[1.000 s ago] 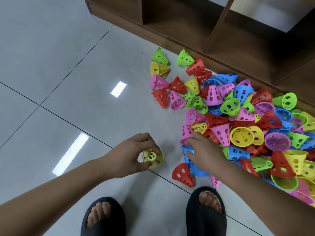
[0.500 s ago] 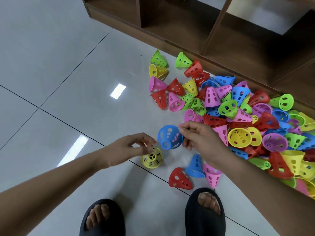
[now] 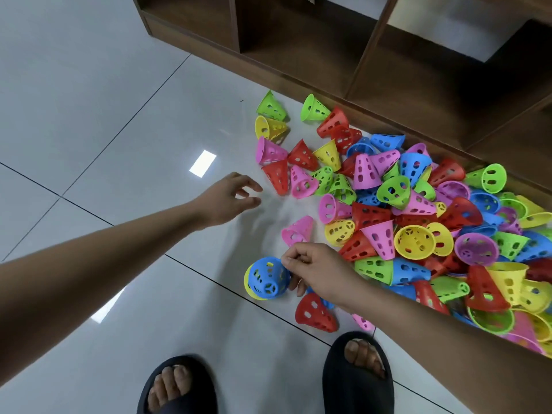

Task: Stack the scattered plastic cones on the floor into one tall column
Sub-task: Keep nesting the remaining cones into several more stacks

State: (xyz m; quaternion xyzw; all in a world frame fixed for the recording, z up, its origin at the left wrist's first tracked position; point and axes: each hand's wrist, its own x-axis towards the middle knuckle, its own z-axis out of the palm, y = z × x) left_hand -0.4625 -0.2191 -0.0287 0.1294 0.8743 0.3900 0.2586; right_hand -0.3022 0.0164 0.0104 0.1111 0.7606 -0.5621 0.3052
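Vertically, blue cone, tip pointing up

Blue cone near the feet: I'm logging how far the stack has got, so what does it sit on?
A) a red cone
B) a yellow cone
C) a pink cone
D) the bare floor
B: the yellow cone shows as a rim at the left and lower edge of the blue cone, whose rim the right hand pinches.
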